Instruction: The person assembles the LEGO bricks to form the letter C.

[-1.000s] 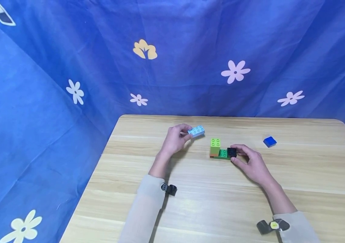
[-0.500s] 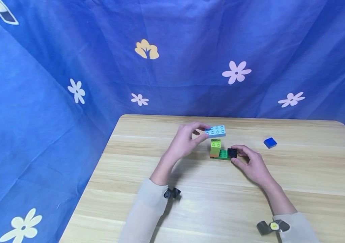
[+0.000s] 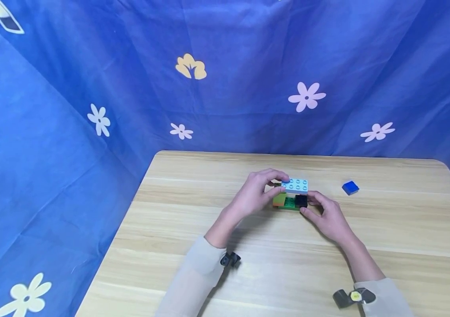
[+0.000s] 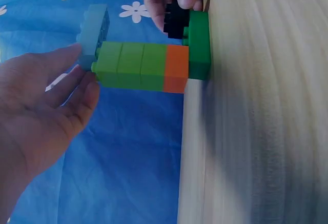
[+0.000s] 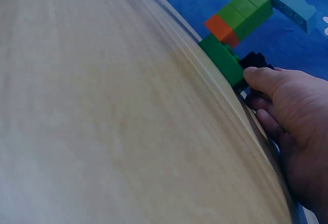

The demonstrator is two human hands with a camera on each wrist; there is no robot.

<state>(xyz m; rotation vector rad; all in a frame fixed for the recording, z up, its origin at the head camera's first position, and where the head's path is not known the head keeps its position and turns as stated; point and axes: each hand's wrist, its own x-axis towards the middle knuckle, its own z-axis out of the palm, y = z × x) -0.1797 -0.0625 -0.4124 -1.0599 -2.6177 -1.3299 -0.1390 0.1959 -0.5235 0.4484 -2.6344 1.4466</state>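
Left hand [image 3: 252, 192] pinches light-blue brick [image 3: 298, 186], right of centre.
Right hand [image 3: 330, 219] pinches black brick [image 3: 301, 201], likely bracing lime stack [image 4: 129, 66]; stud contact unclear.

A blue cloth [image 3: 241, 88] with pale flower prints [image 3: 314, 96] behind a light wood-grained table [image 3: 280, 268]

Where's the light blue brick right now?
The light blue brick is right of centre in the head view, pinched by the left hand at the top of the lime-green stack, jutting out above the black brick.
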